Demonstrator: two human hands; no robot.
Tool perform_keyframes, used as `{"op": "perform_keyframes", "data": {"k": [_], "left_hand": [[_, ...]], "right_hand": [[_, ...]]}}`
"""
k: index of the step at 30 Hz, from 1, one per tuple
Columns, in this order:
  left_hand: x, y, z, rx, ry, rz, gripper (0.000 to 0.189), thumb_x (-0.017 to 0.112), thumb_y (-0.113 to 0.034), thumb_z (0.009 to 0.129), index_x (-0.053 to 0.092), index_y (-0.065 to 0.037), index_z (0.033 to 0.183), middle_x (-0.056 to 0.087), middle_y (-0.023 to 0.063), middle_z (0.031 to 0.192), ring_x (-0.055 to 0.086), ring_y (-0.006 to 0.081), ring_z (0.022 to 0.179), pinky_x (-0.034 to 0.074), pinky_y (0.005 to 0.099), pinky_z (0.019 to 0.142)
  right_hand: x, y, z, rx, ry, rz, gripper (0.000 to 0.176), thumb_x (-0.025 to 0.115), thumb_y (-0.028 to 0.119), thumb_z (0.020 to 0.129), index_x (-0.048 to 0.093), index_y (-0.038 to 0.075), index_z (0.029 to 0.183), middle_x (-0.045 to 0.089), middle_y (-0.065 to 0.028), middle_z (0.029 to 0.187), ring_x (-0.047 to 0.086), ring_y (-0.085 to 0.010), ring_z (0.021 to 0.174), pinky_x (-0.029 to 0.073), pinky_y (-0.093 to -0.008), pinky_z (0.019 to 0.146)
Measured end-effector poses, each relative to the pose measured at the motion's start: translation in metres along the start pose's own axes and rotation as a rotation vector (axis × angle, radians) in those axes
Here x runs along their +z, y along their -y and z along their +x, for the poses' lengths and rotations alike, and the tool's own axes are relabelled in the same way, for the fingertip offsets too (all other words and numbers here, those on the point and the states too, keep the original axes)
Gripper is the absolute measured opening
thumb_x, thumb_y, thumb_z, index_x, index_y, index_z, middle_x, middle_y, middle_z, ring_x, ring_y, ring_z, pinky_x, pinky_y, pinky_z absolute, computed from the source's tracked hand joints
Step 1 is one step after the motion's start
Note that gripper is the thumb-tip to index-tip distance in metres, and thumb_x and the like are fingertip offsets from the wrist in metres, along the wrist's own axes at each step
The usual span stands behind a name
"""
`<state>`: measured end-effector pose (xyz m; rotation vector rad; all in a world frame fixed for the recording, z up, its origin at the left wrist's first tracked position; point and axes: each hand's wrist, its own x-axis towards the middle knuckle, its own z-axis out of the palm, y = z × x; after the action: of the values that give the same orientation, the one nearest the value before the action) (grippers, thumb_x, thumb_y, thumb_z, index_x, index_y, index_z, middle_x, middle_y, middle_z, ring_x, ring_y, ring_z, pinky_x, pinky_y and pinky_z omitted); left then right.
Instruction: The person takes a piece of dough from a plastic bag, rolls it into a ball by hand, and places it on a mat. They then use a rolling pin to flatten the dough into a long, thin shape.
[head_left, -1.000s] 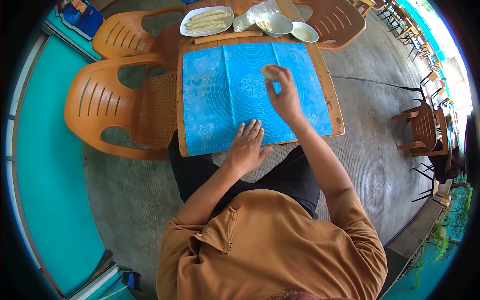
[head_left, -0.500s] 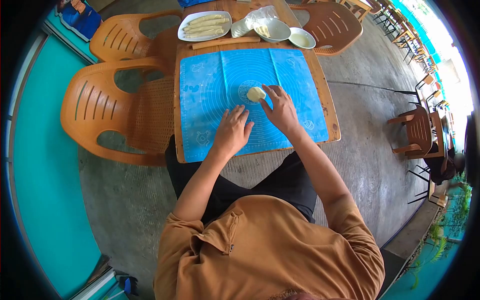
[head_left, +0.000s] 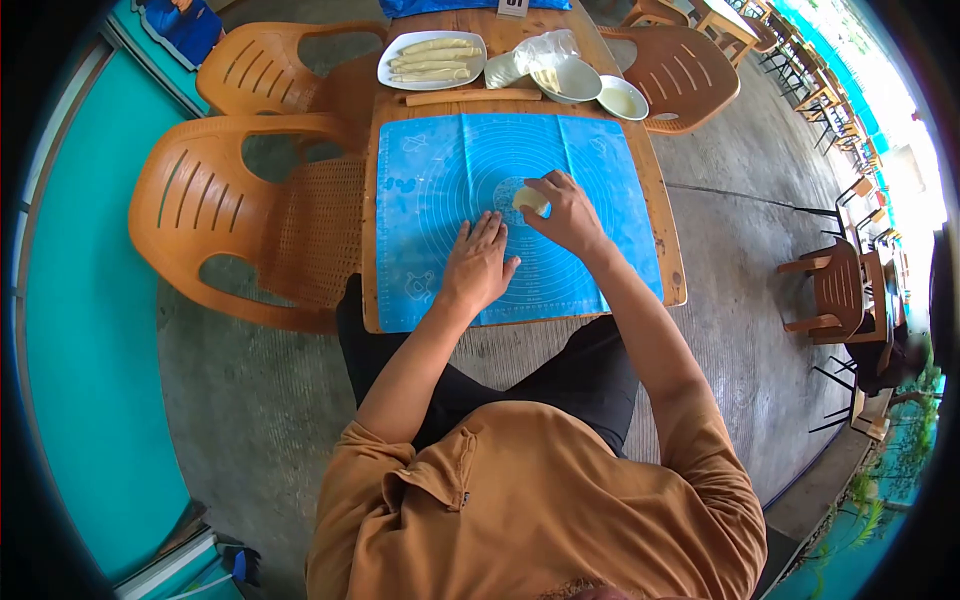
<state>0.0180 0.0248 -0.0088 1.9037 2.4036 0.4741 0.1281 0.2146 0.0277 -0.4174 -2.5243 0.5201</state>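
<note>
A small pale piece of dough [head_left: 530, 201] is at the middle of the blue printed silicone mat [head_left: 430, 240]. My right hand [head_left: 568, 218] grips the dough at its right side between thumb and fingers, and part of the piece is hidden behind them. To the left and nearer to me, my left hand [head_left: 478, 264] lies flat on the mat, fingers stretched out and holding nothing. Its fingertips are close to the dough's lower left.
Beyond the mat lies a wooden rolling pin [head_left: 472, 97]. Behind it stand a white plate [head_left: 384, 72] of rolled dough strips, a plastic bag [head_left: 508, 66], a bowl [head_left: 582, 85] with pale dough and a smaller bowl [head_left: 622, 98] of pale liquid. Orange chairs [head_left: 200, 200] flank the wooden table [head_left: 668, 270].
My right fingers have closed round the dough, which they only touched at its edge before. My left hand has settled flatter on the mat. The whole view has shifted slightly.
</note>
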Motion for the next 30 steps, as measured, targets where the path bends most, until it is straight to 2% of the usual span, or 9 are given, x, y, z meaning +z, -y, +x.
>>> {"op": "perform_keyframes", "data": {"k": [5, 8, 11, 13, 20, 22, 25, 28, 30], "left_hand": [[-0.001, 0.001, 0.0, -0.008, 0.025, -0.016, 0.063, 0.058, -0.04, 0.105, 0.051, 0.006, 0.147, 0.041, 0.0187, 0.164, 0.034, 0.0307, 0.156, 0.026, 0.0501, 0.128], [-0.004, 0.001, 0.0, -0.009, 0.043, -0.017, 0.064, 0.058, -0.041, 0.105, 0.051, 0.006, 0.148, 0.041, 0.0186, 0.164, 0.033, 0.0305, 0.156, 0.025, 0.05, 0.129], [-0.003, 0.003, -0.001, -0.006, 0.041, -0.027, 0.064, 0.059, -0.04, 0.104, 0.051, 0.006, 0.148, 0.041, 0.0186, 0.164, 0.033, 0.0304, 0.156, 0.026, 0.0501, 0.128], [-0.005, 0.003, -0.002, -0.007, 0.033, -0.041, 0.064, 0.059, -0.04, 0.104, 0.051, 0.006, 0.148, 0.042, 0.0186, 0.164, 0.033, 0.0303, 0.156, 0.026, 0.0501, 0.128], [-0.004, 0.001, -0.001, -0.017, 0.052, -0.02, 0.066, 0.06, -0.041, 0.104, 0.05, 0.005, 0.15, 0.041, 0.0187, 0.165, 0.032, 0.0297, 0.157, 0.025, 0.0503, 0.129], [-0.006, 0.001, -0.001, -0.02, 0.046, -0.033, 0.066, 0.06, -0.041, 0.104, 0.05, 0.005, 0.149, 0.04, 0.0189, 0.165, 0.032, 0.0297, 0.157, 0.025, 0.0504, 0.129], [-0.006, 0.002, -0.002, -0.013, 0.049, -0.029, 0.066, 0.059, -0.041, 0.104, 0.05, 0.006, 0.149, 0.04, 0.0193, 0.165, 0.032, 0.0296, 0.157, 0.025, 0.0505, 0.129], [-0.006, 0.001, -0.001, -0.008, 0.05, -0.027, 0.066, 0.059, -0.042, 0.104, 0.051, 0.007, 0.148, 0.039, 0.0193, 0.165, 0.031, 0.0296, 0.157, 0.025, 0.0506, 0.129], [-0.009, 0.002, -0.001, -0.011, 0.057, -0.039, 0.066, 0.059, -0.041, 0.104, 0.05, 0.007, 0.149, 0.039, 0.0193, 0.165, 0.031, 0.0298, 0.157, 0.025, 0.0504, 0.129]], "right_hand": [[0.001, 0.0, 0.012, 0.13, -0.037, 0.156, 0.041, 0.081, 0.023, 0.082, 0.074, 0.002, 0.117, 0.07, -0.0181, 0.106, 0.068, -0.0366, 0.102, 0.056, -0.0447, 0.091], [0.01, -0.006, 0.015, 0.267, -0.067, 0.228, 0.042, 0.082, 0.023, 0.086, 0.074, 0.002, 0.122, 0.071, -0.0173, 0.109, 0.071, -0.0318, 0.098, 0.058, -0.0419, 0.086], [0.01, 0.002, 0.003, 0.216, -0.052, 0.039, 0.045, 0.083, 0.027, 0.087, 0.073, 0.004, 0.125, 0.071, -0.0169, 0.112, 0.069, -0.0322, 0.104, 0.056, -0.0418, 0.091], [0.007, 0.006, -0.005, 0.075, -0.035, -0.174, 0.049, 0.082, 0.032, 0.086, 0.072, 0.006, 0.127, 0.069, -0.0158, 0.116, 0.065, -0.0341, 0.111, 0.052, -0.0437, 0.097], [0.016, -0.003, -0.002, 0.1, 0.028, -0.09, 0.049, 0.084, 0.029, 0.084, 0.072, 0.007, 0.126, 0.068, -0.016, 0.118, 0.063, -0.0345, 0.113, 0.051, -0.0443, 0.099], [0.014, 0.003, 0.001, 0.296, 0.015, 0.143, 0.045, 0.084, 0.026, 0.084, 0.073, 0.007, 0.123, 0.068, -0.0159, 0.118, 0.063, -0.0346, 0.113, 0.051, -0.0442, 0.099], [0.02, 0.003, 0.005, 0.182, -0.109, 0.112, 0.041, 0.083, 0.025, 0.085, 0.074, 0.007, 0.12, 0.069, -0.0166, 0.117, 0.064, -0.0357, 0.111, 0.052, -0.0449, 0.098], [0.023, 0.008, 0.002, 0.026, -0.055, -0.059, 0.041, 0.082, 0.027, 0.086, 0.073, 0.006, 0.12, 0.07, -0.0175, 0.116, 0.065, -0.0374, 0.109, 0.052, -0.0453, 0.099], [0.019, 0.014, 0.003, 0.031, -0.076, -0.14, 0.041, 0.081, 0.027, 0.088, 0.073, 0.005, 0.122, 0.07, -0.0178, 0.117, 0.065, -0.0376, 0.11, 0.052, -0.0454, 0.099]]}}
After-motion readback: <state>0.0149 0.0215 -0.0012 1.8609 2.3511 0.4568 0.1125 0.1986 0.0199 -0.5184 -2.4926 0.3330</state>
